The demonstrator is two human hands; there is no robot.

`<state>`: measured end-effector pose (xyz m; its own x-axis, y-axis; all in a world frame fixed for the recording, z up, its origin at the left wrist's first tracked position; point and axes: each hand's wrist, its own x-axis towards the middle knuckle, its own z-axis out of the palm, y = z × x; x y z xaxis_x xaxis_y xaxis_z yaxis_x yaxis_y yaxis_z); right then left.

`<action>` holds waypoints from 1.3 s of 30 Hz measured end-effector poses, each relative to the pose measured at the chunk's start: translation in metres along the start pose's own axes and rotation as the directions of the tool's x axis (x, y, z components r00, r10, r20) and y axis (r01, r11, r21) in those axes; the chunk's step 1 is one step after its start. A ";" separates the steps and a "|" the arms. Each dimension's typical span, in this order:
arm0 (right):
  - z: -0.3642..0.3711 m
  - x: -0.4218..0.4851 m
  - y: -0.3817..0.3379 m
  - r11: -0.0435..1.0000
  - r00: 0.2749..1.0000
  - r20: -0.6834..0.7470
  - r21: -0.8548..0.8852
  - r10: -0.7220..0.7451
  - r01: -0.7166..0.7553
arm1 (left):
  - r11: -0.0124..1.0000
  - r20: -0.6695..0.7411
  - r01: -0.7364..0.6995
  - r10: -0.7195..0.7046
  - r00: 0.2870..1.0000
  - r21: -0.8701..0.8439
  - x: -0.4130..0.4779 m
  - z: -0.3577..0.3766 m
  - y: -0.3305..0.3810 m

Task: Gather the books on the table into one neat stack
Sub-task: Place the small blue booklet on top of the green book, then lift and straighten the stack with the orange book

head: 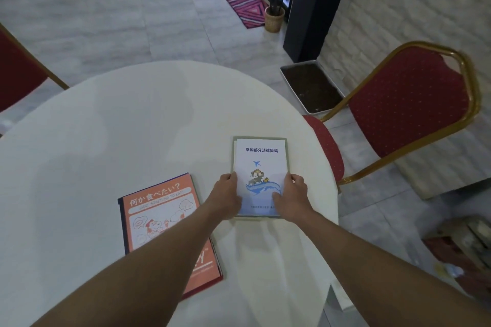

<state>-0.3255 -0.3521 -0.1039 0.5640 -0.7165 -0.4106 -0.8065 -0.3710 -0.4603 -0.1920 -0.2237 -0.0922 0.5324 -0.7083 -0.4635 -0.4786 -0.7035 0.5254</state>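
- Two hands are in view, both reaching from the near edge: the left hand (228, 198) and the right hand (292, 198).
- Three books can be made out: a white book (261, 164) lying on a grey-green book (286, 146) of which only a thin border shows, and an orange book (162, 218) by itself to the left. Whether more lie beneath either cannot be told.
- The white book has a line of dark blue characters across the top, a small blue aeroplane below it, and a drawing of animals and buildings riding a blue wave. It sits almost square on the book below.
- The left grip presses the left edge of the white-topped pair, thumb on the cover; the right grip presses the right edge the same way, so both hands clasp the pair from the sides while it lies flat on the counter (106, 141).
- The orange book shows white Japanese lettering, the words "WANT SOMETHING TO EAT" and a cartoon dog; the left forearm crosses its lower part. It lies near the pair, not touching.
- The counter is round and covered in a white cloth.
- Two red chairs with gold frames are seen, one at the right (409, 103) and part of one at the left (18, 71).
- The floor is pale grey tile, with one pink patterned mat (241, 1), one potted plant (275, 12) and one tray of soil (312, 86).
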 end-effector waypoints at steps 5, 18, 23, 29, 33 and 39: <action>0.003 -0.008 -0.018 0.994 0.987 -0.147 -0.097 -0.071 0.057 | 1.000 -0.039 0.013 -0.014 0.999 -0.012 -0.016 -0.017 -0.017; 0.078 -0.035 -0.122 0.928 0.899 0.259 -0.025 -0.353 0.371 | 0.847 -0.288 0.531 -0.510 0.811 -0.006 -0.092 -0.050 -0.147; 0.114 -0.043 -0.143 0.961 0.920 0.314 -0.073 -0.233 0.268 | 0.758 -0.161 0.610 -0.648 0.744 -0.230 -0.113 -0.038 -0.178; 0.118 -0.040 -0.150 0.999 0.944 0.328 0.010 -0.042 0.041 | 0.611 -0.065 0.549 -0.700 0.711 -0.570 -0.116 -0.037 -0.189; 0.118 -0.035 -0.151 0.992 0.932 0.361 0.115 0.006 -0.051 | 0.461 0.052 0.489 -0.687 0.725 -0.740 -0.116 -0.044 -0.189; 0.105 -0.046 -0.153 0.978 0.945 0.320 0.209 -0.066 -0.002 | 0.420 0.044 0.340 -0.574 0.817 -0.842 -0.128 -0.056 -0.179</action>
<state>-0.2092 -0.1997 -0.0973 0.6433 -0.4633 -0.6095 -0.7528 -0.2377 -0.6138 -0.1353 -0.0035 -0.0866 0.6792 -0.1776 -0.7121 0.5679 -0.4875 0.6632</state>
